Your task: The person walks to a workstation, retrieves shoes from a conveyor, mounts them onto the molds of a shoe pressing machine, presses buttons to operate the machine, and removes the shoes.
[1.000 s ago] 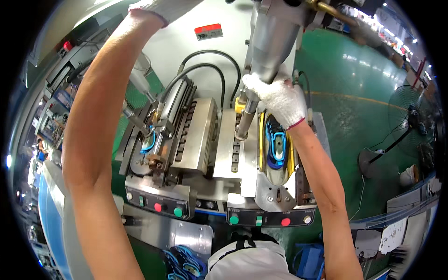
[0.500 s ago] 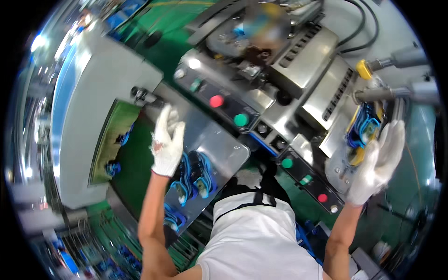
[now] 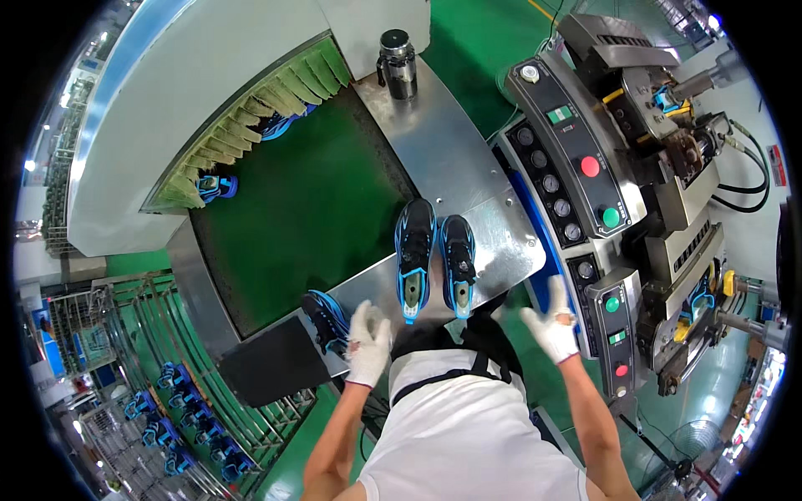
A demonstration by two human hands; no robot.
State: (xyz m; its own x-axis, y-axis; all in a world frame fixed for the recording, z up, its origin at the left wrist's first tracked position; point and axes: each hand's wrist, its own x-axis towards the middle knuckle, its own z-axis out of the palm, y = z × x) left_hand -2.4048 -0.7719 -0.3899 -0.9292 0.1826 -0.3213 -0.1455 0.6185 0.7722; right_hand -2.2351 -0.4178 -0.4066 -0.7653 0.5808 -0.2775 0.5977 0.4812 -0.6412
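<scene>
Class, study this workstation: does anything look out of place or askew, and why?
Two mild oddities: a single shoe beside the left hand lies slanted, apart from the aligned pair of shoes; and a flask-like steel container stands on the metal worktop, unlike the footwear.

I can't read any words or numbers from where I stand. On the upper control panel [image 3: 598, 194], small pale marks sit beside the buttons, too tiny for me to make out, and the lower control panel [image 3: 616, 320] carries similar ones. The round gauges [image 3: 550, 183] next to the panels have dial faces whose markings blur for me. Far to my right, a red plate [image 3: 778, 164] stands on the white machine wall [image 3: 756, 242], its print illegible.
</scene>
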